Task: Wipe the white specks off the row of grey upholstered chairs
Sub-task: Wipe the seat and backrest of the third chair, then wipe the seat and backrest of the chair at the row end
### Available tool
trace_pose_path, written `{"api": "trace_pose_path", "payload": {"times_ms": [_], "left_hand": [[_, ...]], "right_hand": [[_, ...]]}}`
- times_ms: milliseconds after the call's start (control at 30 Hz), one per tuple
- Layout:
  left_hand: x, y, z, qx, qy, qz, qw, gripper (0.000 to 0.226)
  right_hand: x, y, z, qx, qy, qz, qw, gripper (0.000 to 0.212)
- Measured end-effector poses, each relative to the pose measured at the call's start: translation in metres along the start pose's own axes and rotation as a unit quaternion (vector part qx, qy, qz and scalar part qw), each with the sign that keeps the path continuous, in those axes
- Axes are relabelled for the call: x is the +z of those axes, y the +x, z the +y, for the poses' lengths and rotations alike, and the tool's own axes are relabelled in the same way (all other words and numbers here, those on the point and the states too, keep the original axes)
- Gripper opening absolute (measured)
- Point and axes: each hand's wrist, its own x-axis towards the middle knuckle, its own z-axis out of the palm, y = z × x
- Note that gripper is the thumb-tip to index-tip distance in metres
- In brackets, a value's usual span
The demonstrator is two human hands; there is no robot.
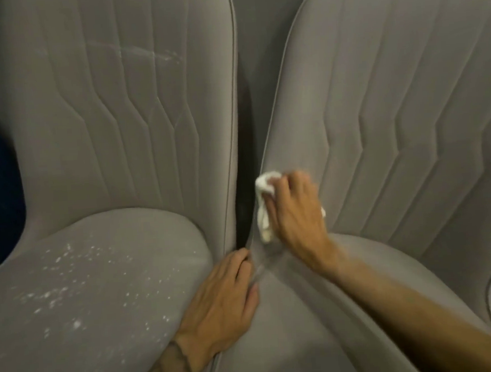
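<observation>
White specks [70, 273] scatter across the seat of the left chair [112, 122], with pale streaks [156, 54] high on its backrest, while I work on the right chair [378, 104] beside it. My right grip [295, 208] is clamped on a crumpled white cloth [263, 184], pressing it to the lower inner edge of that chair's backrest, just beside the dark gap [243, 157] between the two chairs. My left grip [223, 297] lies flat and holds nothing, resting along the seam where the two seats meet, fingertips at the gap. The risks, as I judge them: the loose tail of cloth hanging by the gap could snag or slip in. A hard rub could smear specks into the pile rather than lift them. My left forearm, along the speckled seat's edge, could press specks in or carry them across.
</observation>
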Motion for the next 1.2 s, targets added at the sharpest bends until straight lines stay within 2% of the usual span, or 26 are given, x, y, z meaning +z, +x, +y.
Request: {"api": "trace_pose_path", "payload": {"times_ms": [100,167,267,333,400,533,633,767,867,1067,1133,1200], "left_hand": [[0.001,-0.001,0.002,-0.012,-0.036,0.008,0.999,0.015],[0.001,-0.001,0.003,-0.018,-0.04,0.01,0.999,0.009],[-0.002,-0.001,0.006,0.021,0.032,0.023,0.999,0.009],[-0.007,-0.006,0.011,0.056,0.085,0.038,0.994,0.007],[-0.014,-0.018,0.015,0.053,0.097,0.045,0.993,0.007],[-0.026,-0.049,0.014,0.021,0.124,0.054,0.991,0.007],[-0.039,-0.06,0.013,-0.016,0.123,0.026,0.992,0.018],[-0.054,-0.066,0.002,-0.036,0.127,0.006,0.991,0.011],[-0.066,-0.073,-0.015,-0.05,0.116,0.012,0.992,0.013],[-0.084,-0.08,-0.066,-0.047,0.113,0.016,0.992,0.018],[-0.088,-0.083,-0.083,-0.037,0.119,0.001,0.992,0.021],[-0.093,-0.085,-0.1,-0.03,0.118,-0.01,0.992,0.024]], "right_hand": [[0.014,-0.067,-0.016,-0.058,0.037,-0.143,0.987,0.019],[0.013,-0.081,-0.017,-0.069,0.058,-0.194,0.977,0.022],[0.004,-0.074,-0.017,-0.072,0.038,-0.205,0.975,0.027],[0.0,-0.074,-0.022,-0.033,0.055,-0.21,0.976,0.025],[-0.002,-0.081,-0.032,-0.003,0.072,-0.228,0.971,0.026],[-0.005,-0.091,-0.041,-0.038,0.134,-0.289,0.947,0.027],[-0.002,-0.085,-0.015,0.016,0.124,-0.281,0.951,0.023],[0.01,-0.085,0.002,0.12,0.033,-0.222,0.967,0.021],[0.011,-0.085,-0.012,0.161,0.014,-0.235,0.959,0.021],[-0.01,-0.114,-0.09,0.11,0.106,-0.264,0.952,0.019],[-0.009,-0.111,-0.117,0.134,0.119,-0.251,0.951,0.022],[-0.003,-0.105,-0.142,0.192,0.142,-0.215,0.947,0.024]]}}
